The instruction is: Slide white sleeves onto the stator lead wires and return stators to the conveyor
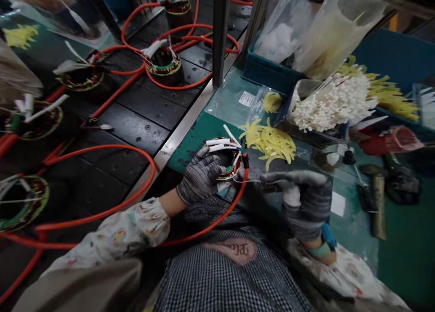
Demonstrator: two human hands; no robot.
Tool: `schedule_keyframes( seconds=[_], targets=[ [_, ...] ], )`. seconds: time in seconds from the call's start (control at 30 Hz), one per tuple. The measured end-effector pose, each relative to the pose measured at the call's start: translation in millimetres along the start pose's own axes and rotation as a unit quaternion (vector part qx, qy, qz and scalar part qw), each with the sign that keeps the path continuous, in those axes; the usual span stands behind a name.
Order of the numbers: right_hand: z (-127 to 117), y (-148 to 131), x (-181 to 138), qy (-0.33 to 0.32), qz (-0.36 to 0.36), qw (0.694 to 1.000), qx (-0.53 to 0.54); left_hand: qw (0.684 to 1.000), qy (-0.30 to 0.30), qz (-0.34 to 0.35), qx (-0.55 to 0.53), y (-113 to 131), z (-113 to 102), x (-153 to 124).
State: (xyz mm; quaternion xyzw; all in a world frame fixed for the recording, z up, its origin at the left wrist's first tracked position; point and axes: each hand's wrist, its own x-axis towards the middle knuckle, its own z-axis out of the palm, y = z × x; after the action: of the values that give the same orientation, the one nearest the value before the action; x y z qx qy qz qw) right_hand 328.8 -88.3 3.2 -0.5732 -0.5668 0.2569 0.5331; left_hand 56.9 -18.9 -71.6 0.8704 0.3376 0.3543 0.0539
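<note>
A motor stator point(234, 170) with copper windings sits at the near edge of the green table. White sleeves point(220, 144) stick out of its top, and a thick orange cable point(242, 192) leaves its right side. My left hand point(202, 174), in a striped grey glove, grips the stator's left rim with fingers over the edge. From the stator a thin white string point(249, 181) runs taut to the right. My right hand point(304, 196), gloved alike, pinches that string's far end, index finger pointing left. Just beyond the stator lie yellow curved insulating strips point(272, 142).
A bin of white thin tubes point(335, 101) and more yellow strips point(396, 97) stand back right. A hammer point(378, 203) lies at right. Further stators point(165, 67) with orange cables rest on the dark conveyor point(163, 108). A metal post point(221, 36) rises between. Another person's arm point(16, 79) shows left.
</note>
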Motion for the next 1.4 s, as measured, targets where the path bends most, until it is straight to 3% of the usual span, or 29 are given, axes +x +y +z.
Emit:
schedule_keyframes(
  seconds=[0.07,0.2,0.47,0.57,0.67,0.83,1.0,1.13,1.23,1.3,1.4],
  targets=[
    [-2.0,-5.8,-13.4,-0.042,0.009,0.997,0.067,1.0,-0.015,-0.016,0.0,2.9,0.0,0.0],
    [-7.2,-11.4,-32.5,-0.047,0.009,0.993,0.112,0.997,-0.04,-0.061,0.005,5.7,0.3,-2.1],
    [-14.8,-0.8,-37.7,-0.094,-0.001,0.987,0.128,1.0,0.017,-0.011,-0.006,7.8,-5.7,6.8],
    [-16.5,6.7,-36.4,-0.147,-0.008,0.985,0.092,1.0,0.024,-0.006,-0.004,7.3,-6.0,7.5],
    [-3.0,19.8,-23.8,-0.24,-0.025,0.971,0.007,1.0,0.006,-0.011,-0.014,3.7,-4.1,4.1],
    [44.0,36.9,27.9,-0.26,-0.044,0.962,-0.069,0.995,-0.014,-0.04,-0.086,-1.2,0.0,-3.0],
    [76.2,33.4,71.5,-0.345,-0.018,0.927,-0.145,0.993,-0.033,-0.06,-0.092,-1.3,0.0,-3.2],
    [77.5,23.9,73.4,-0.304,0.034,0.952,-0.01,0.993,-0.051,-0.068,-0.088,1.4,-2.3,-0.1],
    [66.0,17.5,71.3,-0.328,0.077,0.936,0.103,0.993,-0.017,-0.052,-0.102,4.7,-5.0,3.5],
    [57.6,16.2,72.1,-0.37,0.082,0.919,0.11,0.993,0.005,-0.043,-0.112,5.9,-6.2,5.5],
    [50.9,20.2,74.2,-0.356,0.075,0.928,0.084,0.992,0.015,-0.036,-0.118,4.7,-5.5,5.8]
  ],
)
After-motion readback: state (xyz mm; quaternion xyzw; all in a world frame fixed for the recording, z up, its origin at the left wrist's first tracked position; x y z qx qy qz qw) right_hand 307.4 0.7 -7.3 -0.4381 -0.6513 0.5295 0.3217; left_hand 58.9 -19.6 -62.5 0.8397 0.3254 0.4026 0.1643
